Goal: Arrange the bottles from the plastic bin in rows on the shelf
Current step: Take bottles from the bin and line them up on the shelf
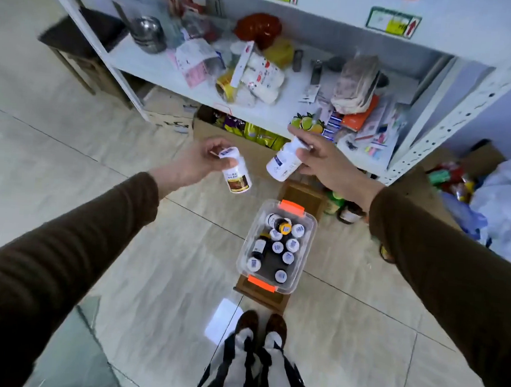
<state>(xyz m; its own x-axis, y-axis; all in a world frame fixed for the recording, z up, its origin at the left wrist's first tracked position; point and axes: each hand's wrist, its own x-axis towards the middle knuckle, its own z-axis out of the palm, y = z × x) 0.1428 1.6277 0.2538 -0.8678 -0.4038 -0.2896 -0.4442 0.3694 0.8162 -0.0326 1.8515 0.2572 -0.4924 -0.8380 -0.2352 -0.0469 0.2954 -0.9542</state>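
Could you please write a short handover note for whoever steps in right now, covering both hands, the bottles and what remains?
Left hand: holds a white bottle with a brown label by its cap.
Right hand: holds a plain white bottle, tilted.
Both bottles are in the air between the plastic bin and the shelf.
The bin sits on a low wooden stand on the floor, with about ten bottles inside.
Done: no tidy row shows on the cluttered shelf yet.
Left: place these two, then empty the bin.

Bottle [237,174] and bottle [284,162] in hands
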